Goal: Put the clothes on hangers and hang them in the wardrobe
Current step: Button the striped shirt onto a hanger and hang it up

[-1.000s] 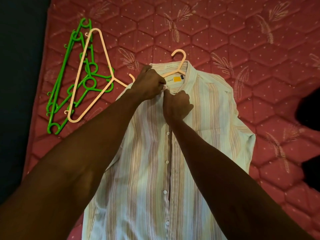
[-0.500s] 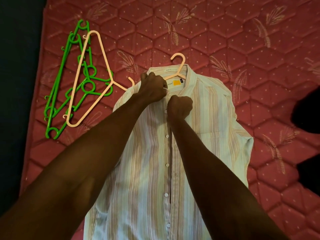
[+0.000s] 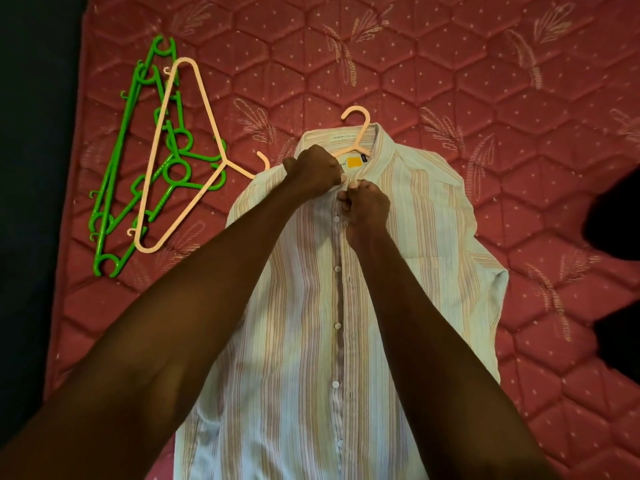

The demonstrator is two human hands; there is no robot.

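Note:
A pale striped button-up shirt lies flat on the red quilted bed, collar at the far end. A peach hanger sits inside it, its hook sticking out above the collar. My left hand pinches the left placket just under the collar. My right hand pinches the right placket beside it, knuckles almost touching the left hand. The top button area is hidden between my fingers.
To the left lie several green hangers with a second peach hanger across them, near the bed's left edge. Dark shapes lie at the right edge of view.
My two hands have drawn closer together at the top of the placket. The shirt and hangers have stayed in place; only the view has shifted a little.

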